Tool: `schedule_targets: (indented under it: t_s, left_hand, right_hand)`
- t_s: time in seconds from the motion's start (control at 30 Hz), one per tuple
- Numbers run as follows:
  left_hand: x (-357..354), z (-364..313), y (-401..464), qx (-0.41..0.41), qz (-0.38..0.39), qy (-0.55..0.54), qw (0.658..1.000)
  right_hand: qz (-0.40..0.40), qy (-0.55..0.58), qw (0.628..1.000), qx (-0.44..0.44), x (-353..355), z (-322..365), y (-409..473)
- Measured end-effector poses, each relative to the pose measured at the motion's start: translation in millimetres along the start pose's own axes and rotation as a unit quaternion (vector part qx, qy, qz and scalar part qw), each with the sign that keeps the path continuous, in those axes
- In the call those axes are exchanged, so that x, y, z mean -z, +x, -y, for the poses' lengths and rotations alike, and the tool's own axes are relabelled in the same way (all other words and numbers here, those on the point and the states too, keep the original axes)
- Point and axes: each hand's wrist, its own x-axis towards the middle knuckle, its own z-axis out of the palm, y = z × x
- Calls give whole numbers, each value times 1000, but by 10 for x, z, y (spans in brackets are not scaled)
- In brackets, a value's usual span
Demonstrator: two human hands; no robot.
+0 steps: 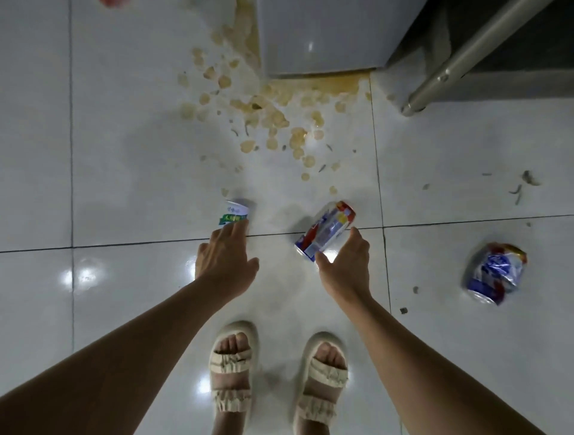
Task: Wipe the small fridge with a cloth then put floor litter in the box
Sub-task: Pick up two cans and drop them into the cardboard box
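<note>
Left hand (225,260) touches a small carton (235,214); right hand (344,264), fingers spread, straddles a crushed can (326,231), neither gripped. Risk: the can rolling away.

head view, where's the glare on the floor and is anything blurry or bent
Head view: bright glare spots on the glossy floor tiles, one beside the right hand under the can; wide-angle bends the grout lines; the red object at the top edge is blurred.

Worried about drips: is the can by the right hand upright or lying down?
Lying on its side. The can rests lengthwise on the floor tile, its printed wall facing up; the right hand reaches around it.
</note>
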Motion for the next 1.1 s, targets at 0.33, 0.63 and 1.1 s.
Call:
schedule_targets:
  t_s: [0.33,0.63,1.1]
  left_hand:
    - [-903,667,730,19,-39,37,998]
    - [-987,807,984,64,-67,-6,996]
    - [-1229,809,1272,182,-48,-47,981]
  right_hand:
    - [-63,60,992,-92,-998,-463,923]
    - [-91,89,990,-67,-1326,-390,992]
    - [-66,17,994,90,-1479,-119,647]
